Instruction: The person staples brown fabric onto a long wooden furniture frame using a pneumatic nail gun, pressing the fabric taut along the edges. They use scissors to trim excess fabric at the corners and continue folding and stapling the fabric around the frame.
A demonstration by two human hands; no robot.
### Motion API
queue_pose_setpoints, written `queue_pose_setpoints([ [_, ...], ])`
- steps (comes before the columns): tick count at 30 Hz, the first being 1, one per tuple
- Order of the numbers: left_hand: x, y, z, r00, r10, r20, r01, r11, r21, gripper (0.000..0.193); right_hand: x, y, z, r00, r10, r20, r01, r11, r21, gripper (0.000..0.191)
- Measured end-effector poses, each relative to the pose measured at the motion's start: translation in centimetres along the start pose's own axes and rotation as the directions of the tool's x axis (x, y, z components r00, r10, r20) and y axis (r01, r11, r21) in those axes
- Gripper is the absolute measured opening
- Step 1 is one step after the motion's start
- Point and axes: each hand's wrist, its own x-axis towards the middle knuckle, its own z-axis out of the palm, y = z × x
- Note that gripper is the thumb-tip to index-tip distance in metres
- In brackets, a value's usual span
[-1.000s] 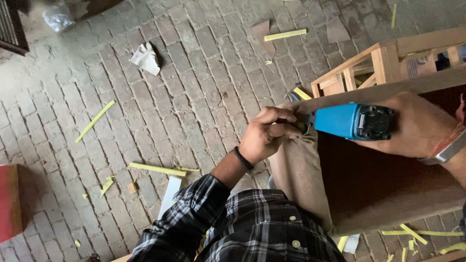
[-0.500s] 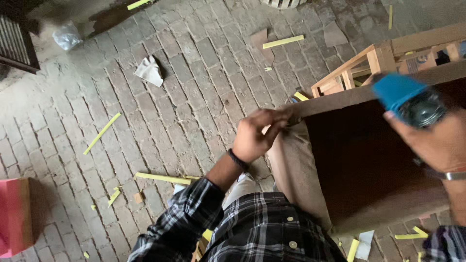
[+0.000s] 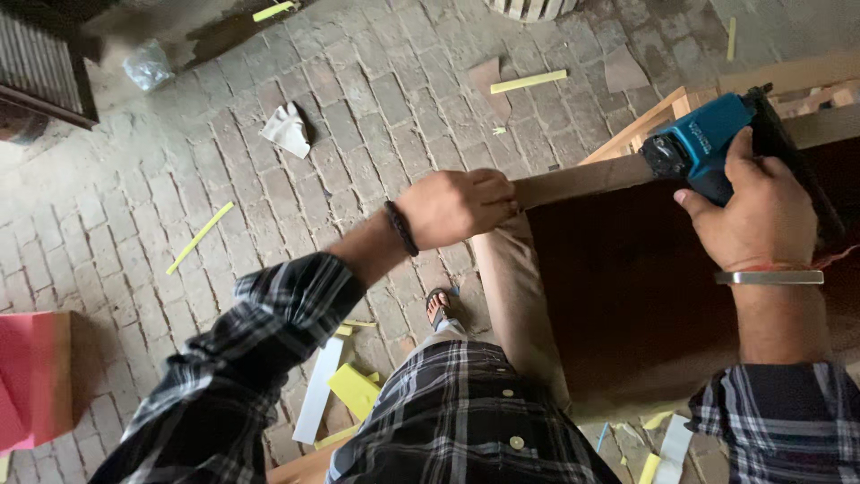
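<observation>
A dark brown wooden board [image 3: 663, 278] stands on edge in front of me, its pale top edge running left to right. My left hand [image 3: 457, 206] grips the left end of that top edge, fingers curled over it. My right hand [image 3: 761, 211] holds a blue power nail gun [image 3: 708, 143] against the board's top edge, further right. Both arms wear a dark plaid shirt; a black band sits on the left wrist and a metal bangle on the right.
The ground is brick paving [image 3: 269, 197] littered with yellow strips [image 3: 202, 235] and a crumpled white rag [image 3: 288, 130]. A wooden frame [image 3: 654, 121] stands behind the board. A red box [image 3: 31, 376] sits at lower left. My sandalled foot [image 3: 439, 309] shows below.
The nail gun has shifted from beside my left hand to further right along the board's edge. The camera view has moved down and closer; my left hand stays on the edge.
</observation>
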Motion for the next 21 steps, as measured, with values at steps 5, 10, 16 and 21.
queue_pose_setpoints([
  [5, -0.6, -0.5, 0.5, 0.992, 0.109, -0.057, -0.104, 0.99, 0.093, 0.02, 0.5, -0.7, 0.3, 1.0, -0.004, 0.022, 0.004, 1.0, -0.001, 0.091],
  [10, 0.5, -0.3, 1.6, 0.998, -0.052, -0.032, 0.054, 0.996, 0.065, 0.037, 1.1, -1.3, 0.5, 0.999, -0.049, -0.017, 0.05, 0.998, 0.049, 0.088],
  [16, 0.8, 0.1, 1.5, 0.923, -0.383, -0.045, 0.349, 0.88, -0.323, 0.016, 1.5, -1.4, 0.5, 1.0, -0.019, 0.011, 0.019, 0.997, 0.07, 0.089],
  [21, 0.5, -0.9, 0.2, 0.996, -0.089, -0.01, 0.085, 0.975, -0.207, 0.014, 1.4, -1.5, -0.3, 0.999, -0.001, 0.037, -0.003, 0.992, 0.123, 0.089],
])
